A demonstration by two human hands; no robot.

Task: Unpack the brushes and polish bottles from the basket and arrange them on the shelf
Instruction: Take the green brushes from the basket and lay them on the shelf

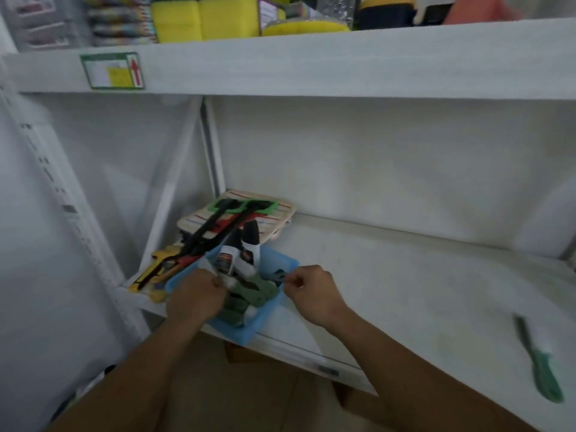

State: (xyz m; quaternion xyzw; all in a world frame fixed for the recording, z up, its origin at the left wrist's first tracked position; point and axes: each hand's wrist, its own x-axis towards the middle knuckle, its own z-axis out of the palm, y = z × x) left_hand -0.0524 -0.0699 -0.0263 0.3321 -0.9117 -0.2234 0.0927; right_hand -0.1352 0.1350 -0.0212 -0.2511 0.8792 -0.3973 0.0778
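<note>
A white shelf (389,275) is taking up most of the view, with a white back wall behind it and an upper shelf (311,57) above that is carrying yellow sponges (202,20) and a green price label (112,71). A blue plastic basket (268,310) is sitting at the shelf's front left edge, holding white polish bottles (246,260) with dark caps and green-handled brushes (258,291). The left hand (194,299) is reaching into the basket, its fingers curling around what seems to be a white-bristled brush (the blur is making this hard to confirm). The right hand (311,293) is pinching the basket's far rim, fingers pressed together. Behind the basket, long black scrapers (218,226) are lying across a striped cloth pad (274,213). One green brush (542,363) is lying alone, well apart on the right.
</note>
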